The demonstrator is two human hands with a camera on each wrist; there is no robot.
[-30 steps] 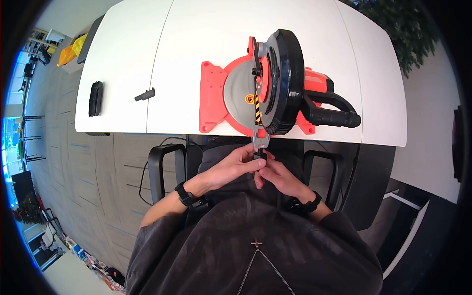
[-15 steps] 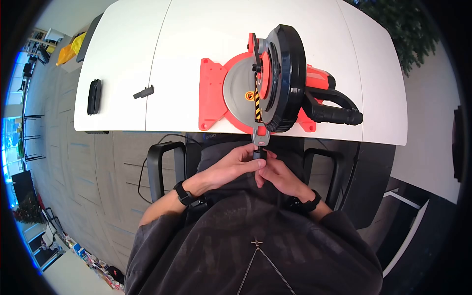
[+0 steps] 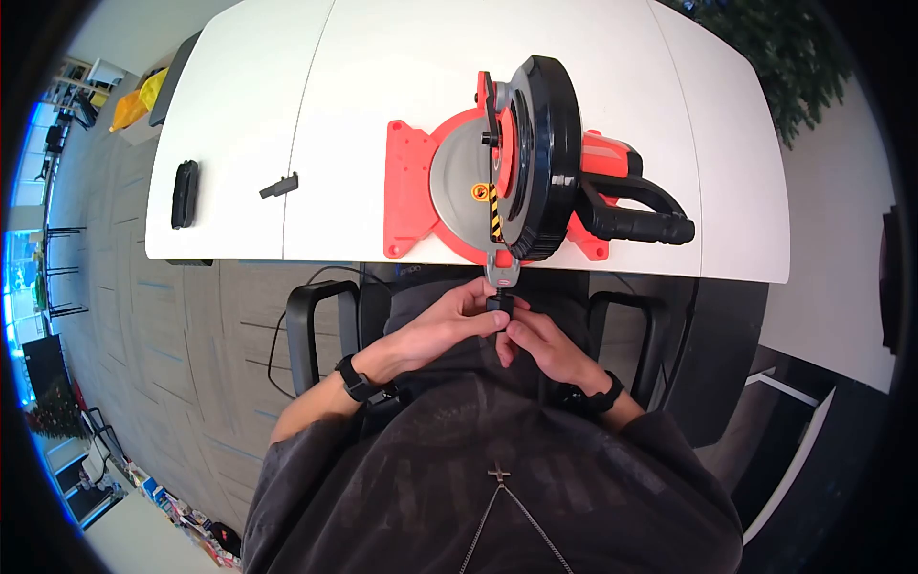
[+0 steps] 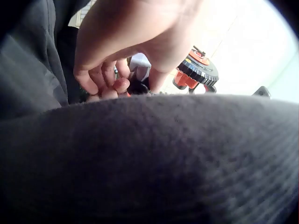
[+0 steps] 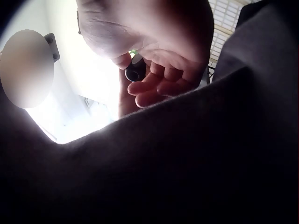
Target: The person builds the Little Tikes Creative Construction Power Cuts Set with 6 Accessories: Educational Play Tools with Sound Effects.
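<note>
A red, grey and black miter saw, toy-like in look, stands at the front edge of the white table. Its grey front arm juts past that edge and ends in a black knob. My left hand pinches the knob from the left, thumb on top. From the right, my right hand has its thumb and forefinger at the same knob. In the right wrist view the knob's round end shows between thumb and curled fingers.
On the table's left part lie a small dark grey piece and a black case. Chair armrests flank my body below the edge. A green tree stands beyond the right back corner.
The saw and knob sit slightly further left in the head view, which has itself shifted a little. Both hands stay at the knob with nearly the same hold.
</note>
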